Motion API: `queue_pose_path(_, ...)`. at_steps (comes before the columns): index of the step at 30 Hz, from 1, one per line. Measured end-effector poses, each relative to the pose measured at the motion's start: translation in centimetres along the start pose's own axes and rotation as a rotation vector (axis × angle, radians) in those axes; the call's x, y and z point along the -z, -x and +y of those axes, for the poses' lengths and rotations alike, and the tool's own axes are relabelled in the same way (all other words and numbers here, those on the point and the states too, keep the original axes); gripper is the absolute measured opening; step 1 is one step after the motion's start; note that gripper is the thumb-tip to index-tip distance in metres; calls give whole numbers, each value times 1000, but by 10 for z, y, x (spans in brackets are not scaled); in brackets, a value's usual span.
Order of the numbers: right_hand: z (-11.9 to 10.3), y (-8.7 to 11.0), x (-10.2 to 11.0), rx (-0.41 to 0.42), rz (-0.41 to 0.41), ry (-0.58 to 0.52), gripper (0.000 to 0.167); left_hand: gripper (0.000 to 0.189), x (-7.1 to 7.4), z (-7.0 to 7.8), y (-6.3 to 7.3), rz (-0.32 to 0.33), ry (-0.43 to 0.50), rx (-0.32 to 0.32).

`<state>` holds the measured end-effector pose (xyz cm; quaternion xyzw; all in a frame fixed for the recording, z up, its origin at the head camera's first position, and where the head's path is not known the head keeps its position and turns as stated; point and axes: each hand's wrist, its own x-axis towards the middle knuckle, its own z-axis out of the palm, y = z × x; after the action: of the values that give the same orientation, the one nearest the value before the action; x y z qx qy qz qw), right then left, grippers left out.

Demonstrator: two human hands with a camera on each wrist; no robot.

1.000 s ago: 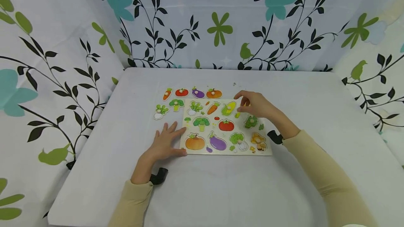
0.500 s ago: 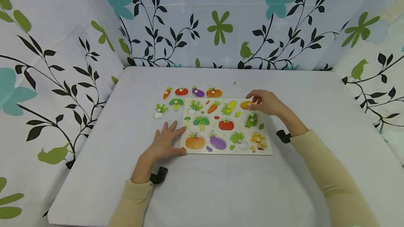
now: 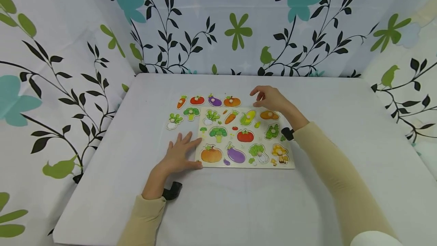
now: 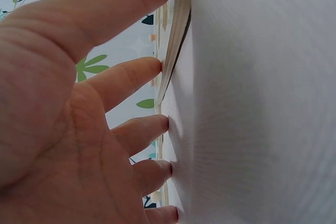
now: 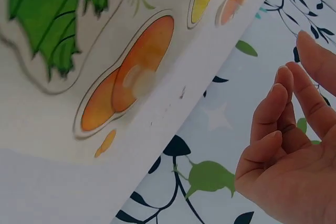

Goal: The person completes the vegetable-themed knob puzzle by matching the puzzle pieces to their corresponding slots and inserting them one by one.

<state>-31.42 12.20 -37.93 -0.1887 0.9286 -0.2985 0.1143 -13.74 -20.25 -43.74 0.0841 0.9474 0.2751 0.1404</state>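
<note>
A pale wooden puzzle board [image 3: 225,166] with vegetable pictures lies on the white table. My left hand [image 3: 177,155] rests with spread fingers at its left edge; thumb and index fingertip touch the board in the left wrist view. My right hand [image 3: 273,100] hovers over the board's far edge, fingers loosely bent, holding nothing. Just below it, an orange-brown potato piece [image 3: 269,115] with a pale knob [image 5: 142,83] sits in the board's upper right slot. Corn [image 3: 248,117], leafy green [image 3: 272,131], cabbage [image 3: 258,152] and mushroom [image 3: 280,153] pictures are also on the board.
Loose knobbed pieces lie beyond and left of the board: carrot [image 3: 181,102], tomato [image 3: 197,100], eggplant [image 3: 215,101], pumpkin [image 3: 232,101], broccoli [image 3: 191,113] and white radish [image 3: 174,121]. A patterned curtain [image 3: 205,22] surrounds the table [image 3: 218,208].
The right hand was at the board's upper right, fingers on the potato piece half a second ago. It has let go and moved away and left. The left hand stays put.
</note>
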Motion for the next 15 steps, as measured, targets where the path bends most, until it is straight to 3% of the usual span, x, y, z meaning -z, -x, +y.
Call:
queue_pose_path(8, -17, -40, -21, -6, -38, -35, 38, 89, -1, -1, 1, 1, 1, 4)
queue_pose_path(15, -32, -62, -38, -74, -51, -8, 34, 88, 0, 1, 1, 5, 6, 4)
